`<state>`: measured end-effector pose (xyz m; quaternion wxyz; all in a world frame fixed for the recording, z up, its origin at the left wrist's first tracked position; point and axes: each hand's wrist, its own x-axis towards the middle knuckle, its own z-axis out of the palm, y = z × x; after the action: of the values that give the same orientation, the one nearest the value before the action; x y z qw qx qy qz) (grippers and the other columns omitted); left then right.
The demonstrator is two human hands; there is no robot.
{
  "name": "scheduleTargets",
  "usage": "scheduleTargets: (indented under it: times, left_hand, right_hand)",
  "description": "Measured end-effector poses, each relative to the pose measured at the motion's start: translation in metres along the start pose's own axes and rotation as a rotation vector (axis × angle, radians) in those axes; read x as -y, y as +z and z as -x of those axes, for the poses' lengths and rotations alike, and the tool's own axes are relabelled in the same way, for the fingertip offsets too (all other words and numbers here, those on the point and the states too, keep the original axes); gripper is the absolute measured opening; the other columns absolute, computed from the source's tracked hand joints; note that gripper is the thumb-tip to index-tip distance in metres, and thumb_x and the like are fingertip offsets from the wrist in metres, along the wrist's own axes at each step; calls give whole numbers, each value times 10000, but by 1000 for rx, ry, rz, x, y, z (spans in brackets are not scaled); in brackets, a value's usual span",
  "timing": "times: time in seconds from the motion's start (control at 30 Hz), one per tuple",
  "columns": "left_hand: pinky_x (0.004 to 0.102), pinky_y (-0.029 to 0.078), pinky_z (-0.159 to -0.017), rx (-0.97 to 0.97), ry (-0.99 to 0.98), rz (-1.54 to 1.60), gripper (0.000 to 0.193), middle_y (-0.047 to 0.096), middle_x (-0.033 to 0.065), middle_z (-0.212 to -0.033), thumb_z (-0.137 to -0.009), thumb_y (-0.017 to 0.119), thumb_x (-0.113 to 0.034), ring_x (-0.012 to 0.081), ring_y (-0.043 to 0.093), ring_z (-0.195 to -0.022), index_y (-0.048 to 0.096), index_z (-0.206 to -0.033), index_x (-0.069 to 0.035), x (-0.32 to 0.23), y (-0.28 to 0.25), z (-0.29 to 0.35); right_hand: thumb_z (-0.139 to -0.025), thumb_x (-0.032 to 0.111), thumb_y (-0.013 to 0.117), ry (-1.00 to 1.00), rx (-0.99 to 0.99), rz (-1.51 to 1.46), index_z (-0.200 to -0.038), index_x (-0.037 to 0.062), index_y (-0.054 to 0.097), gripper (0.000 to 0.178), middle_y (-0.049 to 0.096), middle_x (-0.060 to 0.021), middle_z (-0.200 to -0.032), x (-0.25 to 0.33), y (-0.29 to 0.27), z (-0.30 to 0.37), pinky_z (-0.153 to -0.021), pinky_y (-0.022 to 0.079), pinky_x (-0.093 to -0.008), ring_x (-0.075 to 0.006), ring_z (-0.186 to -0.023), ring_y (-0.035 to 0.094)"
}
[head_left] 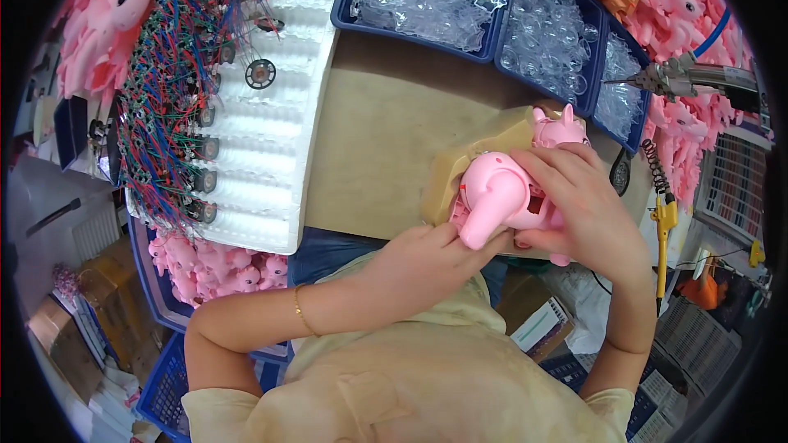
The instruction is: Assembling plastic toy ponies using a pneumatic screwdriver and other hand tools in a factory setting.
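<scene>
A pink toy animal (494,190) with small pointed ears lies over a tan shaped holder (446,183) at the right of the table. My right hand (581,201) is wrapped around its right side, the fingers over the top and the thumb low near an opening in the body. My left hand (433,261) grips the near end of the toy from below. The left fingertips are partly hidden under it. A rounded pink part with a thick limb faces up between the two hands.
A white foam tray (279,148) at the left holds round speakers and a heap of coloured wires (168,107). Blue bins (492,53) of clear plastic parts line the far edge. A metal-bodied power tool (698,82) and a yellow tool (663,238) hang at the right. Pink toy parts (217,267) fill another bin.
</scene>
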<state>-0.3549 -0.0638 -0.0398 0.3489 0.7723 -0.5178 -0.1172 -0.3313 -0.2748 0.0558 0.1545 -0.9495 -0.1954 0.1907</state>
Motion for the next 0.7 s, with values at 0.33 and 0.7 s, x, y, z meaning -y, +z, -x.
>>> scheduleTargets:
  times: [0.33,0.7]
  left_hand:
    - [212,427,-505,-105,22,-221,227,525,76,-979,-718,578,-128,152,545,-771,612,-927,-46,-4,1,-5]
    - [266,425,-608,-398,-31,-138,307,565,20,-1009,-669,601,-111,143,559,-831,622,-974,-77,20,-16,22]
  right_hand:
    - [-516,190,771,2,-17,6,-1197,67,508,740,536,-113,-1106,2,-2,0,-931,370,-405,-318,-1029,478]
    - [-476,182,788,9,-24,35,-1194,75,515,775,536,-109,-1105,6,2,2,-930,371,-411,-326,-1039,471]
